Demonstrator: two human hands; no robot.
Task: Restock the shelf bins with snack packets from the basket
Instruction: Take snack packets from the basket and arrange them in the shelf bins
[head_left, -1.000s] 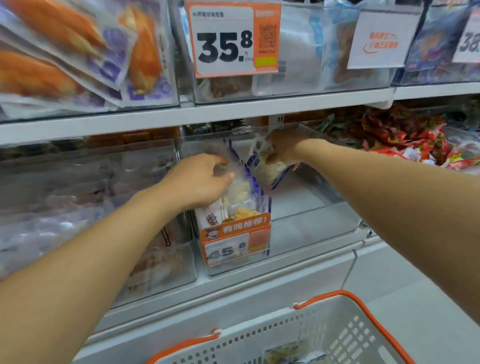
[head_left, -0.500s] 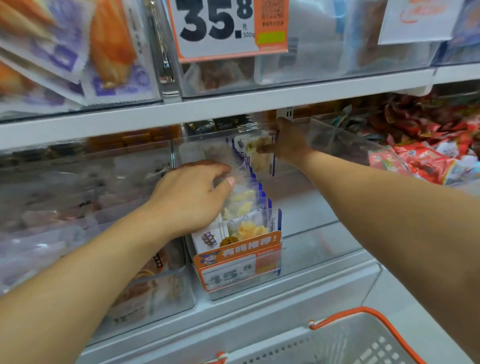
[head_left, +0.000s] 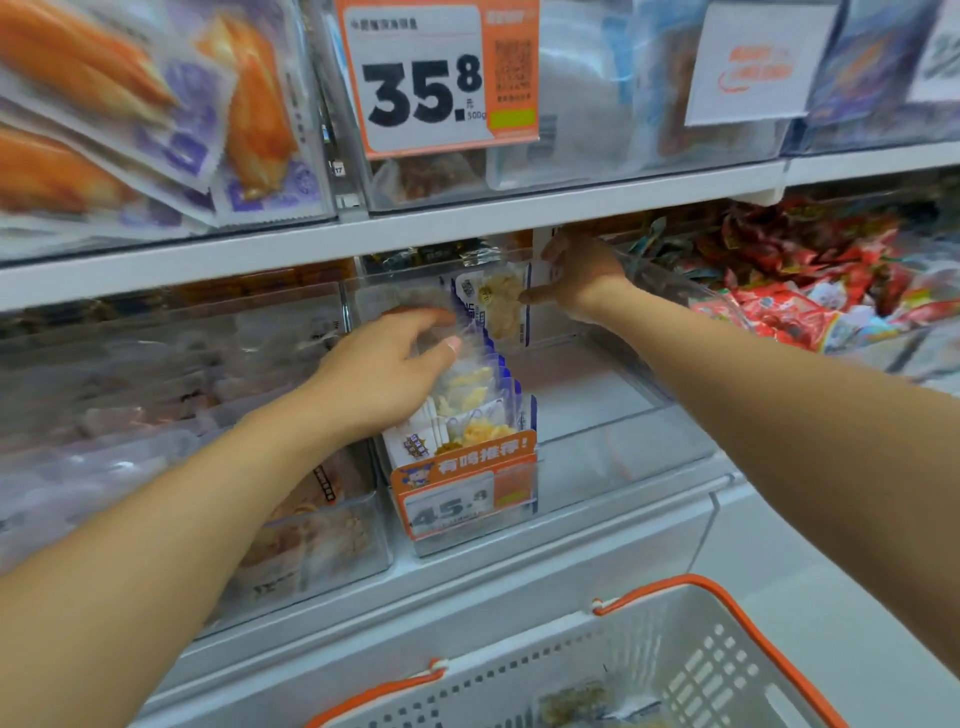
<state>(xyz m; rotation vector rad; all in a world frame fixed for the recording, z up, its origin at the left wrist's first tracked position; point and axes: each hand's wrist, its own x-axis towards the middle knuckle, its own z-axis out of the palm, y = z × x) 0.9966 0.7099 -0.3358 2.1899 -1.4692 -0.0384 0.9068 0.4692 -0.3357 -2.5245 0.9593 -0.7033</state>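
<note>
Clear plastic is forming the shelf bin (head_left: 597, 457) on the middle shelf, and a row of snack packets (head_left: 467, 405) is standing upright along its left side, one behind another, white and blue with yellowish pieces showing through. At the back of that row one snack packet (head_left: 496, 306) is standing taller than the others. The right hand (head_left: 582, 278) is reaching deep into the bin beside it, thumb touching the packet's right edge; the fingers are curling up toward the underside of the shelf above, and whether they are gripping the packet cannot be told. The left hand (head_left: 387, 374) is lying over the tops of the middle packets, fingers curving down across them and thumb pressing against their faces, steadying the row. An orange price tag (head_left: 462, 486) is hanging on the bin's front wall. To the right, red packets (head_left: 810, 291) are piling in the neighbouring bin. Above, a larger orange price tag (head_left: 439, 78) is fronting another clear bin. Below, a white basket (head_left: 649, 670) with orange handles is sitting in front of the shelf, a packet blurred inside it.
</note>
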